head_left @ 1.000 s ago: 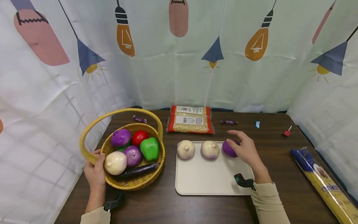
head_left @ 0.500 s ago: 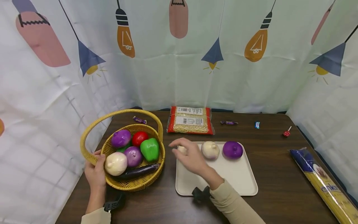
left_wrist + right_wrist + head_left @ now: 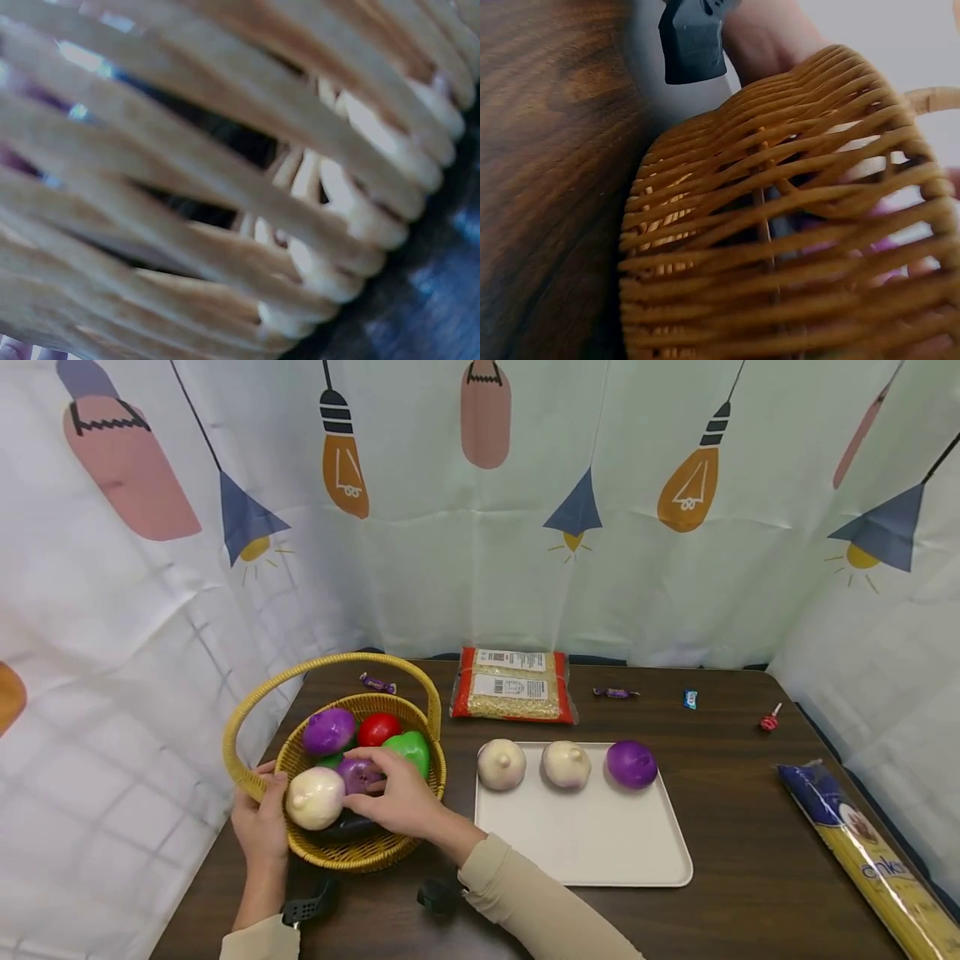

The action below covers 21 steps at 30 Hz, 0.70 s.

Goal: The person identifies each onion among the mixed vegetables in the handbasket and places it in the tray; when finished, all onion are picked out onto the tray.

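Note:
In the head view, my left hand (image 3: 260, 814) grips the yellow wicker basket (image 3: 352, 862) at its left side, by the foot of the handle. My right hand (image 3: 408, 797) is inside the basket, fingers and thumb spread around a round purple vegetable (image 3: 362, 773). Its thumb tip lies right by a round white vegetable (image 3: 314, 798). Also in there are another purple vegetable (image 3: 328, 732), a red tomato (image 3: 378, 727), a green bell pepper (image 3: 411, 750) and a dark long eggplant (image 3: 345, 828), the latter two partly hidden by my right hand. Both wrist views show mainly basket weave (image 3: 225, 157).
Right of the basket lies a white tray (image 3: 581, 852) holding two whitish round vegetables (image 3: 502, 765) and a purple one (image 3: 632, 765). Behind it is a red-edged grain bag (image 3: 514, 685). Small candies (image 3: 616, 693), a lollipop (image 3: 769, 721) and a spaghetti pack (image 3: 862, 843) lie about.
My right hand has moved left from the tray's purple vegetable, past the leftmost white one, into the basket. The left hand keeps its grip on the basket, and the tray's vegetables stay in place.

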Each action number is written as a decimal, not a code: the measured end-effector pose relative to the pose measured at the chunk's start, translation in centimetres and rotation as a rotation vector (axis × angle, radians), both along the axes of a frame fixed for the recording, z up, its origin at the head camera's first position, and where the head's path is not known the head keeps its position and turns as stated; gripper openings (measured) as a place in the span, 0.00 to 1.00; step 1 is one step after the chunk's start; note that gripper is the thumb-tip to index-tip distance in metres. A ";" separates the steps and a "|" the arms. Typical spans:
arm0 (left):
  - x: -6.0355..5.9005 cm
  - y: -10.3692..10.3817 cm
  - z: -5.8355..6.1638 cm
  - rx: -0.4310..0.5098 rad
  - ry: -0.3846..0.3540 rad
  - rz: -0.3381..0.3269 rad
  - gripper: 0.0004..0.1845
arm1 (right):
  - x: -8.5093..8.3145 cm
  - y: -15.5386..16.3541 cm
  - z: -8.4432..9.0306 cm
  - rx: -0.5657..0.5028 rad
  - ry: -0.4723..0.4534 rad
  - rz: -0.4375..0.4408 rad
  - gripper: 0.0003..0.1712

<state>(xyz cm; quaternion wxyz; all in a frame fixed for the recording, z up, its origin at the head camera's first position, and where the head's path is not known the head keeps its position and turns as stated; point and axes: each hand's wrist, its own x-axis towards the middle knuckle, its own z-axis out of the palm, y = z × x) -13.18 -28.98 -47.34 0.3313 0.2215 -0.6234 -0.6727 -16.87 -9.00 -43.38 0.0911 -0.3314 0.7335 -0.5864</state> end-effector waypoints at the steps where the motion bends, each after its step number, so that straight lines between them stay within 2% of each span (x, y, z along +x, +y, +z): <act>1: 0.0 0.0 0.0 0.005 0.003 -0.001 0.07 | -0.2 -0.4 0.0 0.024 -0.012 0.024 0.32; 5: 0.0 0.1 0.0 0.000 0.005 0.003 0.13 | -0.6 -1.8 -0.1 0.149 0.011 0.139 0.42; 8: 0.0 0.1 -0.1 -0.023 -0.001 0.017 0.16 | -0.8 -2.2 -0.1 0.247 0.094 0.205 0.47; 15: 0.0 0.1 -0.1 -0.036 0.002 0.009 0.17 | -0.6 -2.2 0.0 0.425 0.223 0.249 0.47; 19: 0.0 0.2 0.0 -0.035 0.004 -0.002 0.17 | -0.3 -2.0 0.0 0.448 0.291 0.270 0.46; 21: 0.0 0.3 0.1 -0.033 0.007 -0.007 0.17 | -0.1 -1.6 0.1 0.437 0.315 0.230 0.46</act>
